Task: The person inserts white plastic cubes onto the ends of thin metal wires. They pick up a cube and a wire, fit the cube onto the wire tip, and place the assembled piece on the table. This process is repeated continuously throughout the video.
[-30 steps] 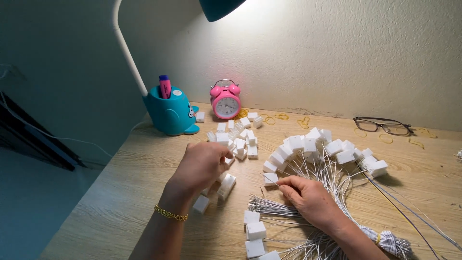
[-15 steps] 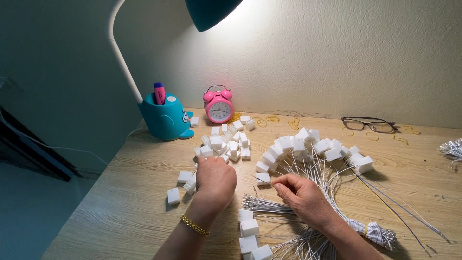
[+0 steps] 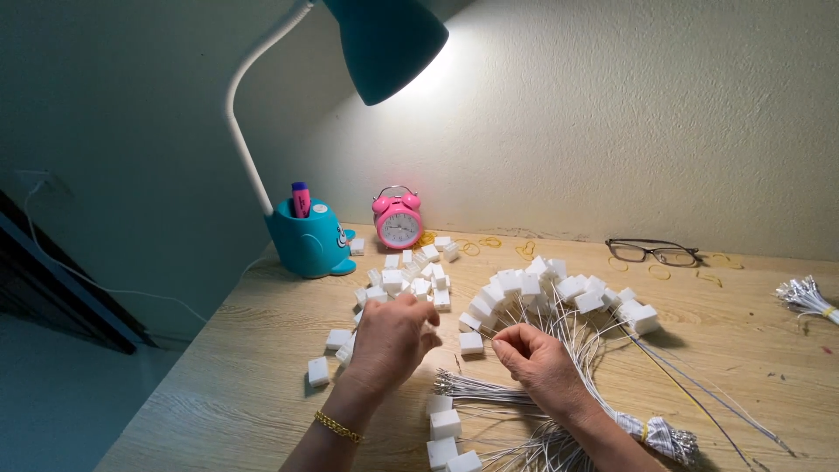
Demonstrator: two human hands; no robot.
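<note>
My left hand (image 3: 391,339) hovers over the wooden desk (image 3: 218,393) with its back to the camera and its fingers curled inward, hiding whatever is inside. It is beside a loose pile of small white blocks (image 3: 411,281). My right hand (image 3: 539,360) is closed, thumb against forefinger, pinching thin white wires (image 3: 476,389) that lie bundled under it. The two hands are a few centimetres apart. A fan of wires tipped with white blocks (image 3: 559,293) spreads out just beyond my right hand. Further white blocks (image 3: 446,428) lie near my wrists.
A teal desk lamp base with a pen holder (image 3: 308,238) and a pink alarm clock (image 3: 398,220) stand at the back by the wall. Black glasses (image 3: 654,252) and yellow rubber bands (image 3: 476,245) lie behind. Another wire bundle (image 3: 804,297) sits at the right edge.
My left hand has drawn back from the scattered blocks on the left and lifted toward my right hand. The right hand has stayed on the wires. The camera has tilted upward.
</note>
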